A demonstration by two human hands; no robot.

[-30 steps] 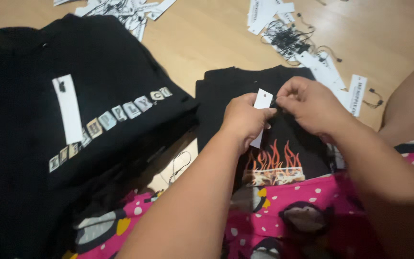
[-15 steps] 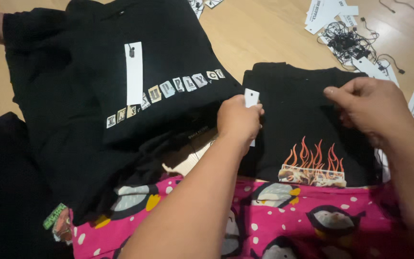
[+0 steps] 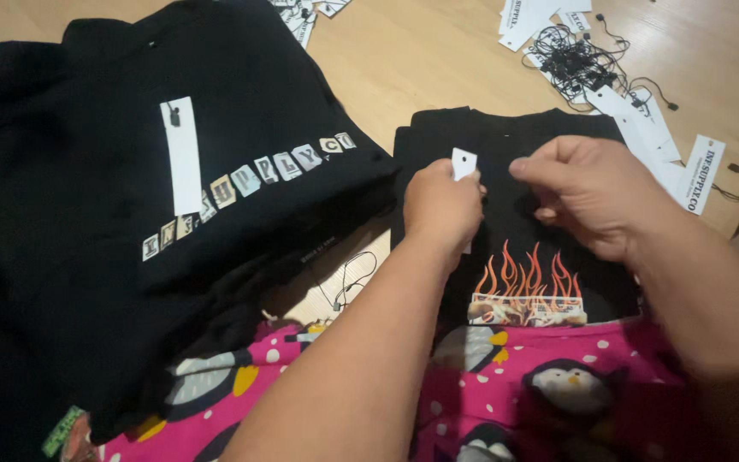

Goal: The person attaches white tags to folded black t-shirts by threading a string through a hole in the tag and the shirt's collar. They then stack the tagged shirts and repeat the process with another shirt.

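On the wooden floor, the left hand pinches a white tag over the black shirt, the open right hand just beside it; a loose pinch could drop it.

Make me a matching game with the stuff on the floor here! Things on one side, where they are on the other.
Things:
1. small white tag
2. long white tag
3. bundle of black strings
4. flame picture

Places:
A. on the floor at the top right, among loose tags
B. lying on the big black shirt pile at the left
C. pinched in the left hand
D. on the black shirt under both hands, below the right hand

Pairs: 1-C, 2-B, 3-A, 4-D
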